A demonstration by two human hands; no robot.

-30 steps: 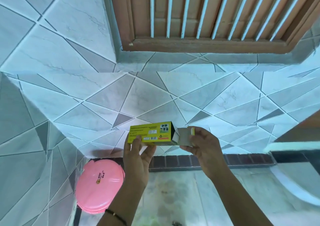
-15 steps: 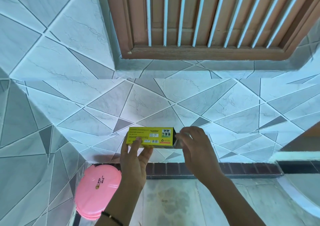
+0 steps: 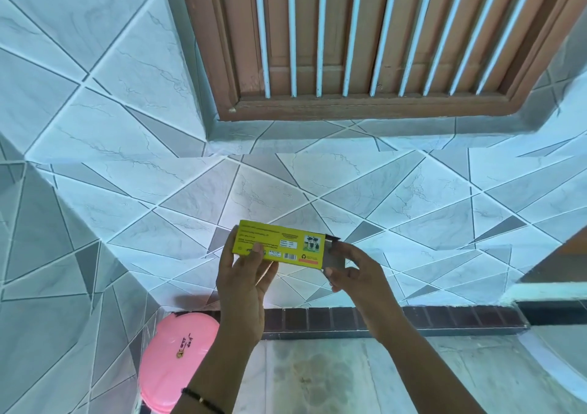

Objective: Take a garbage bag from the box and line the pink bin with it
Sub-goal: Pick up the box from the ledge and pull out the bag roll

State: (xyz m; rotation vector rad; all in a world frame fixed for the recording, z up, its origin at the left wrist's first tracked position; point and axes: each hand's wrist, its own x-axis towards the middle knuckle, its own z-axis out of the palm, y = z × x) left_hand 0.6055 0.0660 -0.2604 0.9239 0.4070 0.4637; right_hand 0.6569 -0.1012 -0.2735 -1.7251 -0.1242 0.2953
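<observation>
Box (image 3: pixel 279 244) in left hand (image 3: pixel 243 281), right hand (image 3: pixel 355 272) pinching its end flap (image 3: pixel 333 256)

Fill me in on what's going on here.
A person holds a yellow box up in front of a tiled wall. The left hand grips the box from below, while the right hand pinches the open end flap. No bag is out yet. The pink bin sits in the corner below with its lid on.
</observation>
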